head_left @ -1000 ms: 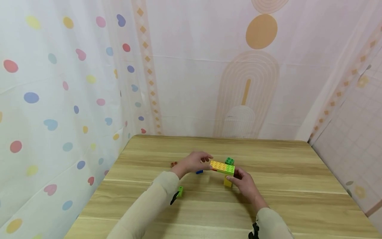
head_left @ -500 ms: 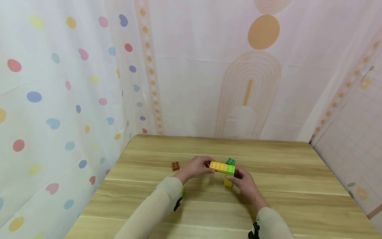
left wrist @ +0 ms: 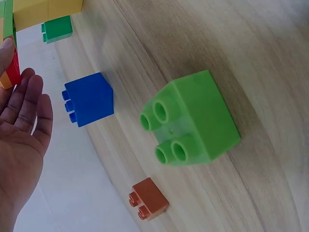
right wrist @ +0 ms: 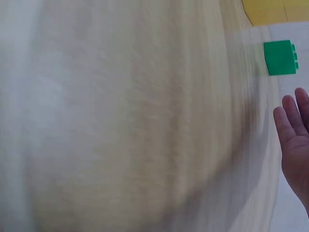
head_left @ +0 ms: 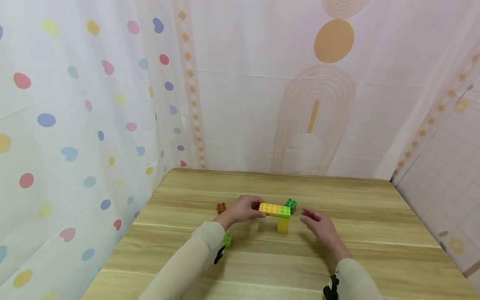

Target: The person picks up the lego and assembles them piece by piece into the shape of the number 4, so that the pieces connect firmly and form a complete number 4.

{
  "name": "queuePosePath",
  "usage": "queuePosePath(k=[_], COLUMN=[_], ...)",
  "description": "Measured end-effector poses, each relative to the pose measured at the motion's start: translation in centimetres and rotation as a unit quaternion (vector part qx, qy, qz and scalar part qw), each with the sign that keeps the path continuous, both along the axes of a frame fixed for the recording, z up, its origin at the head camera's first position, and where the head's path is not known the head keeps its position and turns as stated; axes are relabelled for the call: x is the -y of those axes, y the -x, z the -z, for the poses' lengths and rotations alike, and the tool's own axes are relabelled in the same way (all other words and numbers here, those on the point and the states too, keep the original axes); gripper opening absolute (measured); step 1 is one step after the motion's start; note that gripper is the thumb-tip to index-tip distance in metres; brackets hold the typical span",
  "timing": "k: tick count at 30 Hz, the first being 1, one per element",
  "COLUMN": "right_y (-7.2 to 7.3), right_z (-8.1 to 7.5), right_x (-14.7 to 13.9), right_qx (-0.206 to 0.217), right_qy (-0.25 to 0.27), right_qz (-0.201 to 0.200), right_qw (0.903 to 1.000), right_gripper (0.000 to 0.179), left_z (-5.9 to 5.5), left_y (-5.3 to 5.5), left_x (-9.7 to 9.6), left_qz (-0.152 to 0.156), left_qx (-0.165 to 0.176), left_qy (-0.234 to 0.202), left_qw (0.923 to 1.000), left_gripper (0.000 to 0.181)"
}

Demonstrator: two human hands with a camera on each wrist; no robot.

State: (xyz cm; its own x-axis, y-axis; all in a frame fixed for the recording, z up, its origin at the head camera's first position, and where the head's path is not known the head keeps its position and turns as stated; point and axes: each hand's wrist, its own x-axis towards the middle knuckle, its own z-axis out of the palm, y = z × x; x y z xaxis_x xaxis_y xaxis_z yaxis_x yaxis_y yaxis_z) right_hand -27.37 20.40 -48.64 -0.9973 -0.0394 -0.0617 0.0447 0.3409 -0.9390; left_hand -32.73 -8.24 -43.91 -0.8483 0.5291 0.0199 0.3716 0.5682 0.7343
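Observation:
My left hand (head_left: 243,208) pinches the left end of a toy brick assembly, its thumb on a red brick (left wrist: 14,72) under that end. Along the top of the assembly lie a long yellow-orange brick (head_left: 269,208) and a light green brick (head_left: 285,210). Beneath its right end stands a yellow column (head_left: 283,225), also partly visible in both wrist views. Just right of the assembly, my right hand (head_left: 323,228) is apart from it, fingers loosely bent and holding nothing. A dark green brick (head_left: 291,204) sits behind the assembly, near the right fingertips in the right wrist view.
Loose on the wooden table (head_left: 367,233) are a brown brick (head_left: 221,208) left of the left hand and a lime green brick (head_left: 228,240) beside the left sleeve. A blue brick (left wrist: 89,100) shows in the left wrist view. Patterned curtains (head_left: 240,104) hang beyond the table.
My left hand has closed onto the left end of the assembly. My right hand has let go of the right end and moved away to the right. The assembly has shifted slightly left.

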Motion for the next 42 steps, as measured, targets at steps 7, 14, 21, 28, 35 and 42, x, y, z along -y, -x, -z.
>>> queuePosePath(k=[7,14,21,28,35,42], right_y=[1.9,3.7,4.5,4.8,5.0,5.1], right_z=[-0.2,-0.2,-0.1,0.3,0.8,0.9], right_x=[-0.8,-0.1,1.5,2.5,2.9,3.0], right_qx=[-0.017,-0.024,-0.024,-0.031,-0.055,-0.059], right_qy=[-0.049,-0.07,-0.064,-0.075,-0.104,-0.115], right_qz=[0.019,0.029,0.028,0.031,0.041,0.039], right_qw=[0.9985,0.9968,0.9972,0.9962,0.9923,0.9908], right_gripper=[0.057,0.058,0.059,0.058,0.048,0.046], left_z=[0.0,-0.3,-0.3,-0.3,-0.2,-0.4], left_y=[0.0,-0.3,-0.4,-0.3,-0.1,-0.1], left_x=[0.1,0.2,0.3,0.1,-0.1,0.2], left_qz=[-0.004,-0.008,-0.009,-0.003,-0.007,-0.009], left_qx=[0.007,0.011,0.015,0.01,0.02,0.017], left_qy=[0.007,0.013,0.01,0.011,0.014,0.017], left_qw=[0.9999,0.9998,0.9998,0.9999,0.9997,0.9997], left_gripper=[0.027,0.029,0.03,0.03,0.031,0.031])
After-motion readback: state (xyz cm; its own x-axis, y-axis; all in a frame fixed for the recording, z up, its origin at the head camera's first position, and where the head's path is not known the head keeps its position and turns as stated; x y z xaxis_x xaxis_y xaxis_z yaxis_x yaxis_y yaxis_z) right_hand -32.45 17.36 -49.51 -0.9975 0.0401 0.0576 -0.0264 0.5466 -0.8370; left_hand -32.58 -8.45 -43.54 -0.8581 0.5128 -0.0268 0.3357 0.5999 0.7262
